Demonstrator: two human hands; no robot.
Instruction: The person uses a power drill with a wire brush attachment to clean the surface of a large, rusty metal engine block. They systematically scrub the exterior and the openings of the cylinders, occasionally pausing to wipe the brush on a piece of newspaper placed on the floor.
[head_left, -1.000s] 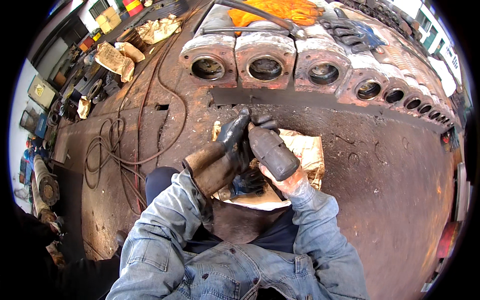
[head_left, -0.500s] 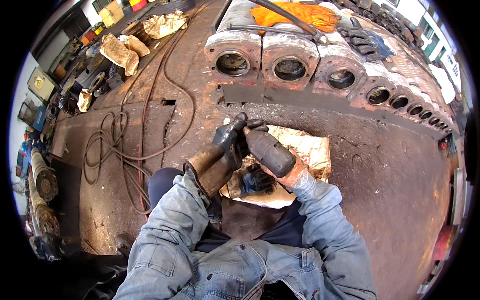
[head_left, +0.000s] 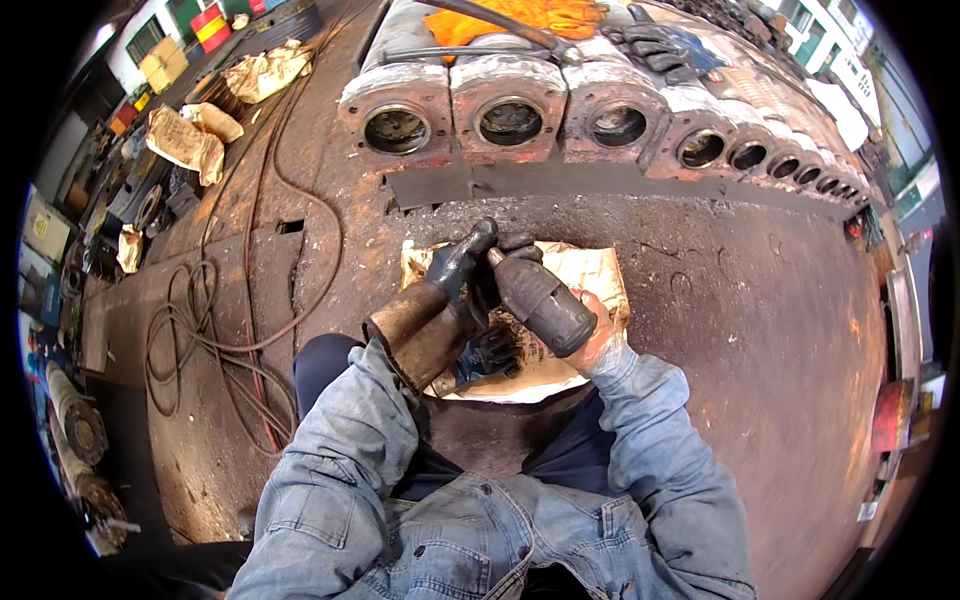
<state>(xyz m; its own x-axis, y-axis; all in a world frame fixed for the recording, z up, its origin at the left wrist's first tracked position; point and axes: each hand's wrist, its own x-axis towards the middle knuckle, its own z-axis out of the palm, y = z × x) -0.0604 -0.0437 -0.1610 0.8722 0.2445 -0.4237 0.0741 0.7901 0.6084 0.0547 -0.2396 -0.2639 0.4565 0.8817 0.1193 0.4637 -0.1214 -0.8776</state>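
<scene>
My left hand [head_left: 464, 272] wears a dark, wet-looking glove with a long brown cuff. Its thumb points up and apart from the fingers, which are partly hidden behind a dark, bottle-shaped thing [head_left: 540, 305] with a tapered neck and a narrow, lighter tip. That tip lies between thumb and fingers; whether it touches the glove I cannot tell. Bare, my right hand [head_left: 600, 335] is closed round the bottle-shaped thing's thick end and keeps it tilted, tip up and to the left. Below both hands a dark blue-black glove [head_left: 492, 352] rests on a flattened paper sack [head_left: 590, 272].
Ahead stands a row of heavy flanged metal pipes [head_left: 510, 120], with orange gloves [head_left: 530, 18], a long metal bar [head_left: 500, 20] and dark gloves [head_left: 655, 45] on top. Coiled hoses [head_left: 205, 335] lie on the stained metal floor at left. A red-and-yellow drum [head_left: 210, 28] stands far left.
The head view has shifted, so the pipes and hoses appear farther left. Both hands keep nearly the same pose around the bottle-shaped thing; more of the paper sack shows.
</scene>
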